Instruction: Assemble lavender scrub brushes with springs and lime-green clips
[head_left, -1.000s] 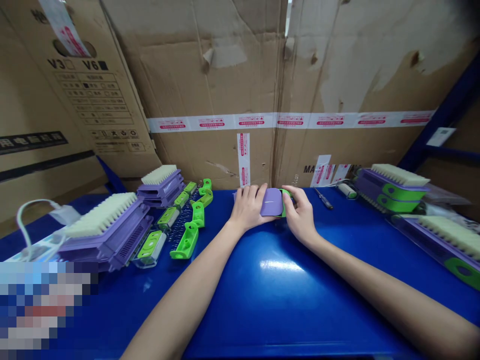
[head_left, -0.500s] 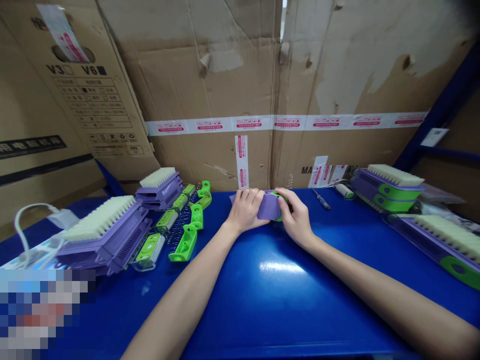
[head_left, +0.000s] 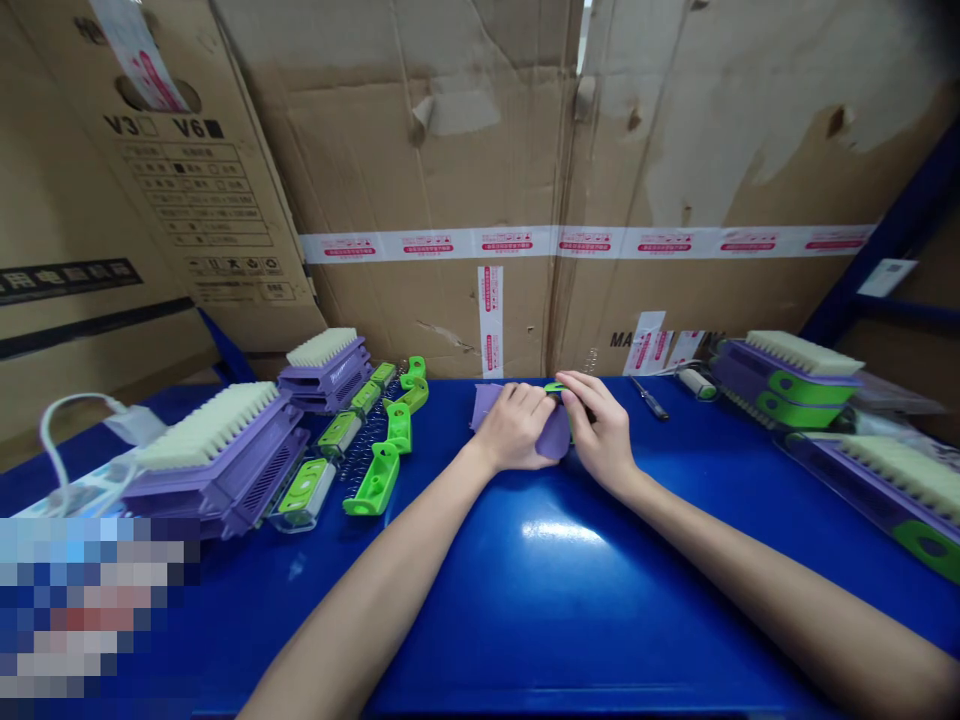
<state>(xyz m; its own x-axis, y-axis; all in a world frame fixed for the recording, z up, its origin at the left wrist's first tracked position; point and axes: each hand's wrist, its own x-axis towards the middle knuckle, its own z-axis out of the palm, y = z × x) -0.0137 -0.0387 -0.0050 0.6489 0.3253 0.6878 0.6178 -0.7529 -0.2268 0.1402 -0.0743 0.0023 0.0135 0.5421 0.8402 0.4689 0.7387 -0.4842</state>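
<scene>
Near the back of the blue table, my left hand (head_left: 517, 427) is closed around a purple brush body (head_left: 553, 438). One end of it sticks out beyond my knuckles and the other shows by my right hand. At that right end a green part (head_left: 555, 387) shows, mostly covered by my fingers. My right hand (head_left: 602, 424) is pinched on this green part with thumb and fingers. Whether the green part is fully seated against the purple body is hidden.
Left of my hands lie green handle pieces (head_left: 375, 482), springs (head_left: 363, 447), clear-and-green tanks (head_left: 304, 495) and stacked purple brushes (head_left: 214, 465). To the right are a screwdriver (head_left: 651, 399), a small white-green piece (head_left: 696, 384) and brushes with green parts (head_left: 806, 398). Cardboard (head_left: 420, 310) stands behind.
The purple body has turned and shifted slightly right in my left hand. My right hand's fingers now cover more of the green part. The view has shifted a little.
</scene>
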